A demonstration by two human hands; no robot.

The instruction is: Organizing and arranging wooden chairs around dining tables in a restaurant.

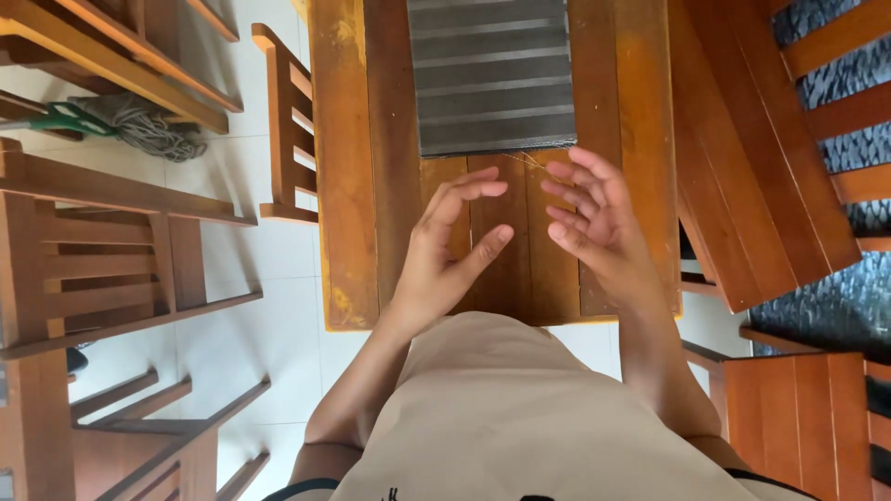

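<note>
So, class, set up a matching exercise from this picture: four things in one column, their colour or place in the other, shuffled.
Things:
1. striped cloth
2. rope bundle
3. left hand
4. right hand

Descriptions:
A. grey, at the table's far end
B. on the white floor, beside green handles
C. open, fingers spread, nearer the cloth
D. open, fingers curled, thumb out

Pairs: 1-A, 2-B, 3-D, 4-C

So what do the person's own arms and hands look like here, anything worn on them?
Both the left hand and the right hand are bare: no gloves, rings, watch or bracelets visible. The forearms are uncovered, no sleeves reaching them. The only clothing in view is a beige garment over the torso.
</note>
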